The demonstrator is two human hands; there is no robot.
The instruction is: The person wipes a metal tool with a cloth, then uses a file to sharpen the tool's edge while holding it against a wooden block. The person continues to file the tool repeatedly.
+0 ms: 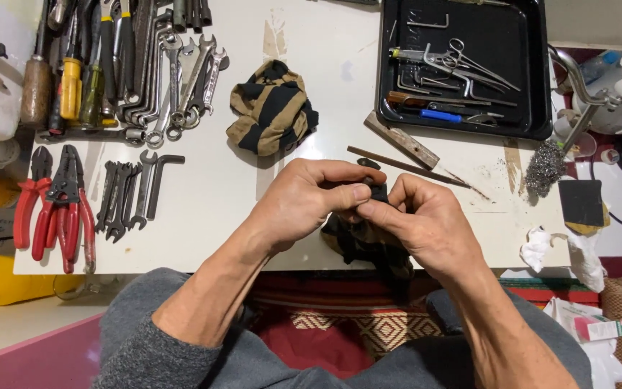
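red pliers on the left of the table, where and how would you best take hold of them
Probably by the red handles, coming from the near table edge. The red pliers lie flat on the white table with the dark jaws pointing away and the handles spread toward the person, so a grip can close around both handles. A second red pair lies close on the left, so come in from the right side.

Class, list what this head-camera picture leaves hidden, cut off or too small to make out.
- Small black part: mostly covered by the fingers of the left hand and right hand; its kind cannot be told.
- Dark cloth under the hands: largely hidden by them.
- Tools in the black tray: thin and dark on dark, hard to separate.
- Screwdrivers and spanners: tops cut off by the upper edge.
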